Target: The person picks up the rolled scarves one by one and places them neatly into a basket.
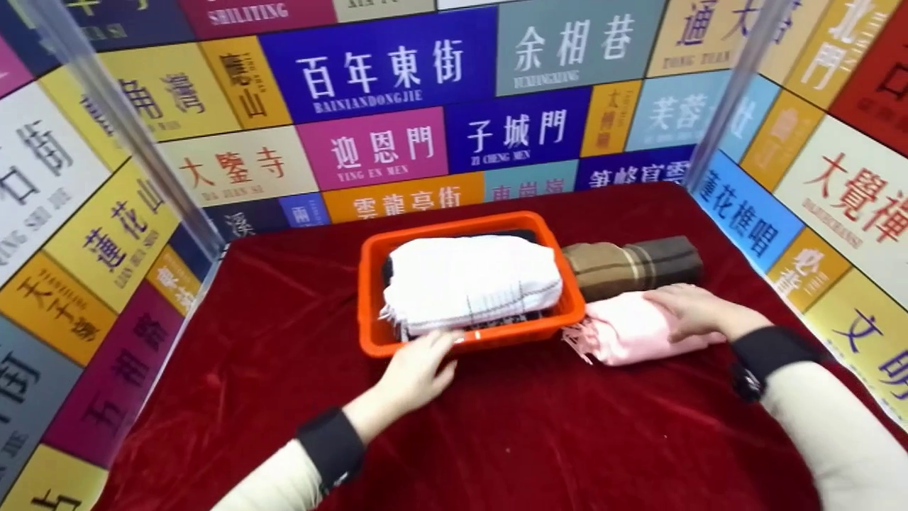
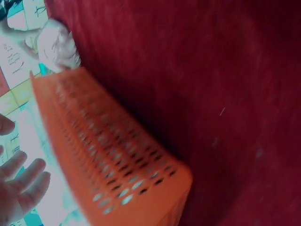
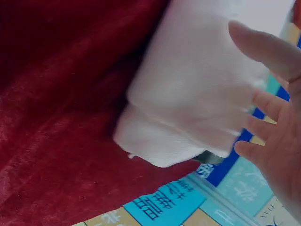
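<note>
An orange plastic basket (image 1: 366,312) holds a folded white scarf (image 1: 468,280) with dark lines and a fringe, lying over darker cloth. My left hand (image 1: 420,369) is at the basket's front rim, fingers loosely extended; whether it touches the rim cannot be told. To the right of the basket lies a folded pink scarf (image 1: 628,330), its fringe toward the basket. My right hand (image 1: 699,311) is over the pink scarf's right end. In the right wrist view, thumb and fingers are spread beside the pink scarf (image 3: 188,84), not curled round it.
A rolled brown plaid scarf (image 1: 603,270) lies behind the pink one, close to the basket's right side. Dark red velvet cloth (image 1: 511,440) covers the table. Colourful panels (image 1: 383,64) printed with characters stand at the back and both sides.
</note>
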Demonstrator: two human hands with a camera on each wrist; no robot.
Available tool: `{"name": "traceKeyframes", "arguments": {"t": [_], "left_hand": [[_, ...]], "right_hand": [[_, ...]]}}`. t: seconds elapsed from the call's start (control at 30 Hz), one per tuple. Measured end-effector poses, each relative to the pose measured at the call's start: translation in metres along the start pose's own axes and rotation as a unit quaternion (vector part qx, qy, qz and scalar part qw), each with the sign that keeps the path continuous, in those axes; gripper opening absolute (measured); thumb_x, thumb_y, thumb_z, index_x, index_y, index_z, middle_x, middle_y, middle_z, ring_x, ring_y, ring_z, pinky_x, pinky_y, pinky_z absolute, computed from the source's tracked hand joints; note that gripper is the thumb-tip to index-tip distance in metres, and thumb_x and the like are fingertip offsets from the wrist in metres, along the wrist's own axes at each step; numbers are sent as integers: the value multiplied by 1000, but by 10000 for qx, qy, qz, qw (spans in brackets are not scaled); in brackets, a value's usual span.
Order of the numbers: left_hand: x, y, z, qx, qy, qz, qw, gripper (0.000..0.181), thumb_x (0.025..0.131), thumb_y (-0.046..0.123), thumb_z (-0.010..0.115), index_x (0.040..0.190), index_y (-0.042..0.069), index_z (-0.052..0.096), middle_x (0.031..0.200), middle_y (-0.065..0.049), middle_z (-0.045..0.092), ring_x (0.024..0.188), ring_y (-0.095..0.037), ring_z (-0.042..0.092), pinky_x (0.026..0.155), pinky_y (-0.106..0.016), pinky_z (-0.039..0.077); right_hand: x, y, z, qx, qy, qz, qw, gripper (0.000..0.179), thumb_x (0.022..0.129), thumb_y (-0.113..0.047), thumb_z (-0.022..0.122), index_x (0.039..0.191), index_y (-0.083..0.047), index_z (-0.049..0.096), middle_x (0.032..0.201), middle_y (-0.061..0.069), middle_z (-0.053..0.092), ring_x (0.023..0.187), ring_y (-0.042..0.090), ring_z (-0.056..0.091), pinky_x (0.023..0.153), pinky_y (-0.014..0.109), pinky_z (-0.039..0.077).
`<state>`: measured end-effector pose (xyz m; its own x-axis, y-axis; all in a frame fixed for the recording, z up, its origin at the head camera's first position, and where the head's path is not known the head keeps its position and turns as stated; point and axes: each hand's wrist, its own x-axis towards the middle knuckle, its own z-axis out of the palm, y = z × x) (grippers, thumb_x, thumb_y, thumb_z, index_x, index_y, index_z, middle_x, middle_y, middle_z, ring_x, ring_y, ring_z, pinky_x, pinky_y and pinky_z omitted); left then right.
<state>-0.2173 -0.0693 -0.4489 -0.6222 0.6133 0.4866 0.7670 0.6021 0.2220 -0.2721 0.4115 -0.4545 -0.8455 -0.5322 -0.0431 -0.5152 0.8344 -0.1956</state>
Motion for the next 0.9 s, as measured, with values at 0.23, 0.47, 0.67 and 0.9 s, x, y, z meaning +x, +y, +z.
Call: {"name": "traceKeyframes", "arguments": {"t": [0.23, 0.47, 0.67, 0.9], "left_hand": [[-30, -4, 20, -633, -1095, -955, 9874, 33, 79, 11, 62, 112, 13, 57, 97, -3, 63, 88, -19, 62, 71, -34, 50], [-34, -12, 23, -827, -1165, -1176, 9827, 37, 74, -2, 58, 109, 11, 58, 93, -5, 63, 85, -22, 61, 69, -33, 49], [-36, -11, 19, -725, -1138, -1204, 9835, 44, 70, -10, 51, 108, 10, 59, 92, -5, 63, 83, -21, 61, 67, -31, 49], [-38, -14, 13, -835, -1180, -1361, 9801, 44, 70, -8, 51, 109, 10, 59, 93, -6, 63, 84, -23, 61, 67, -32, 48]], "right_hand": [[24, -2, 22, -231, -219, 62, 9995, 90, 45, -23, 83, 125, -1, 47, 119, 22, 52, 109, 42, 48, 85, 58, 38], [39, 0, 30, -655, 70, 80, 9978, 71, 53, -28, 78, 116, -6, 55, 111, 15, 59, 103, 37, 52, 82, 54, 42], [44, 0, 35, -569, 416, 18, 9975, 40, 60, -25, 72, 96, -10, 59, 86, 8, 62, 84, 31, 59, 72, 46, 47], [32, 2, 23, -54, 606, 341, 9976, 39, 63, -26, 73, 97, -9, 62, 91, 10, 65, 84, 32, 60, 70, 48, 47]]}}
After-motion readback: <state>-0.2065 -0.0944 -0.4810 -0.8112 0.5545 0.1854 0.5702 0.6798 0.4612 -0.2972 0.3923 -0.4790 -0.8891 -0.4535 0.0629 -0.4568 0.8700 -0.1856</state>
